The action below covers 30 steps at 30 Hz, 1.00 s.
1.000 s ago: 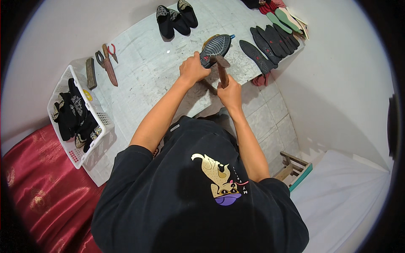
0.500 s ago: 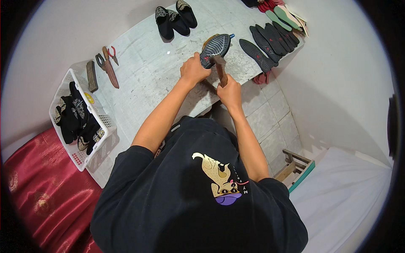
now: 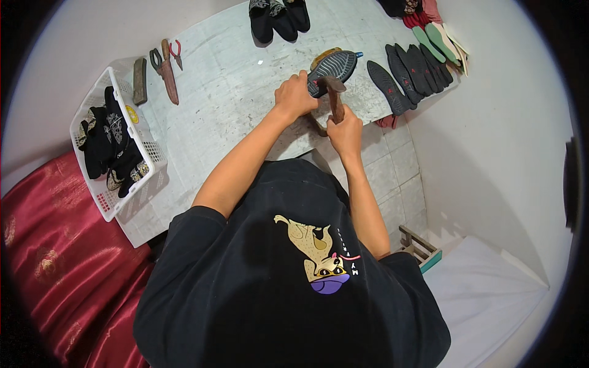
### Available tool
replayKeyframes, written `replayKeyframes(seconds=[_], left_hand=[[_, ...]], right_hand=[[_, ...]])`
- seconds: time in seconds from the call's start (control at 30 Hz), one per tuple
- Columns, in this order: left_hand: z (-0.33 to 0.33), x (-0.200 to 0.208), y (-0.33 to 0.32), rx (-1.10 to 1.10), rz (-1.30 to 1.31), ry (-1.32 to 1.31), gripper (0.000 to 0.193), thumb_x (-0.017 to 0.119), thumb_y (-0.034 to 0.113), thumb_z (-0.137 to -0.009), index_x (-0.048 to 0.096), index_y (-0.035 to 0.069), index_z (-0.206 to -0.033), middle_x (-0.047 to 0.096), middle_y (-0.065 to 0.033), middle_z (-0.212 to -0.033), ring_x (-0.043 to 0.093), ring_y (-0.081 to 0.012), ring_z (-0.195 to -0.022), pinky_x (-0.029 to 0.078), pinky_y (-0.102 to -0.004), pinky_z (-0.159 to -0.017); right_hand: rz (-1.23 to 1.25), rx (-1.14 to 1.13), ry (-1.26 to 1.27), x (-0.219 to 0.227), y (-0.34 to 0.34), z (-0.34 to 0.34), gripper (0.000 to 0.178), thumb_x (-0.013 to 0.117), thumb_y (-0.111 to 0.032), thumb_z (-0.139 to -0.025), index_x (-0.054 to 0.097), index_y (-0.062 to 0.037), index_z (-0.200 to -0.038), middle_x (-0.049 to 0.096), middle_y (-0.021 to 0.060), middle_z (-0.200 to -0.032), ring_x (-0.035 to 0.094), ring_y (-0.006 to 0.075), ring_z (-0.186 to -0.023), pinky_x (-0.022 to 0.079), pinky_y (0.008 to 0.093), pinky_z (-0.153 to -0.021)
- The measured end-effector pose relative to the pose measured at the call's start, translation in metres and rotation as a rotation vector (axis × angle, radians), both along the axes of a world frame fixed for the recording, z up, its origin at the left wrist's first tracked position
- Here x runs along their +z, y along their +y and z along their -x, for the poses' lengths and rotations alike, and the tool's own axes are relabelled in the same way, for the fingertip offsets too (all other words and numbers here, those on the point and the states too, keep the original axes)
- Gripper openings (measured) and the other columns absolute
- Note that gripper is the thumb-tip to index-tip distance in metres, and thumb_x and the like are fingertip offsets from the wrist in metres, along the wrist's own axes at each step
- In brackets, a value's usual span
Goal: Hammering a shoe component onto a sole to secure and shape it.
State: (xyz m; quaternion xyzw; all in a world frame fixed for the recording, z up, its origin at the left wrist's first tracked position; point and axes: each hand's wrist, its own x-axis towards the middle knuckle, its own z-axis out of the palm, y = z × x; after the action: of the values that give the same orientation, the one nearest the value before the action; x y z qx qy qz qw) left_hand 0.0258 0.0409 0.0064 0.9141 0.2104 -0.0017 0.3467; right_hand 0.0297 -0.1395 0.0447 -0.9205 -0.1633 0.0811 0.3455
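A shoe [image 3: 341,65] with a ribbed black sole lies sole up near the table's front edge. My left hand [image 3: 296,97] is closed around its nearer end. Something brown-yellow shows beneath it, and a small blue tip sticks out at its far end. In my closed right hand [image 3: 345,130] is a hammer [image 3: 336,101] with a brown handle. Its head is over the near part of the sole; whether it touches I cannot tell. Beside the shoe, to the right, several loose black soles [image 3: 385,83] lie in a row.
Several black shoes [image 3: 279,24] stand at the far edge. On the left are scissors [image 3: 155,59], red-handled pliers [image 3: 177,54], a dark bar [image 3: 140,83] and a white basket [image 3: 149,144] of black shoe uppers. Green insoles [image 3: 440,40] lie far right; a wooden stool [image 3: 422,246] stands below.
The view has shifted, so the table and its things appear higher and mostly farther right. Both hands keep their holds on the shoe and hammer; the hammer head remains over the sole.
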Motion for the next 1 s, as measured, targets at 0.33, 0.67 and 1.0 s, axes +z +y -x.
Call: replayKeyframes(seconds=[0.33,0.67,1.0], left_hand=[[0.004,0.003,-0.006,0.026,-0.011,-0.003,0.063,0.084,0.028,-0.069,0.060,-0.001,-0.120,0.073,-0.0271,-0.110,0.073,-0.0476,-0.104,0.060,-0.0558,-0.087],[0.003,0.001,-0.005,0.065,-0.019,-0.004,0.064,0.085,0.028,-0.070,0.061,0.002,-0.124,0.073,-0.0250,-0.103,0.074,-0.0458,-0.099,0.061,-0.0551,-0.083],[0.029,0.001,-0.002,0.045,-0.023,0.033,0.056,0.085,0.028,-0.070,0.060,0.003,-0.114,0.073,-0.0237,-0.097,0.073,-0.0473,-0.095,0.058,-0.0557,-0.081]], right_hand=[[-0.107,0.146,-0.064,0.014,-0.003,-0.042,0.018,0.073,-0.006,-0.083,0.070,0.0035,-0.098,0.069,0.0290,-0.083,0.071,0.0483,-0.081,0.054,0.0485,-0.073],[0.009,0.230,0.005,0.017,-0.007,-0.061,0.014,0.071,-0.004,-0.084,0.064,0.0042,-0.093,0.068,0.0305,-0.082,0.068,0.0538,-0.084,0.053,0.0523,-0.072],[0.044,0.389,0.078,0.009,-0.020,-0.073,0.013,0.069,-0.002,-0.083,0.063,0.0038,-0.093,0.068,0.0313,-0.081,0.068,0.0540,-0.083,0.053,0.0556,-0.073]])
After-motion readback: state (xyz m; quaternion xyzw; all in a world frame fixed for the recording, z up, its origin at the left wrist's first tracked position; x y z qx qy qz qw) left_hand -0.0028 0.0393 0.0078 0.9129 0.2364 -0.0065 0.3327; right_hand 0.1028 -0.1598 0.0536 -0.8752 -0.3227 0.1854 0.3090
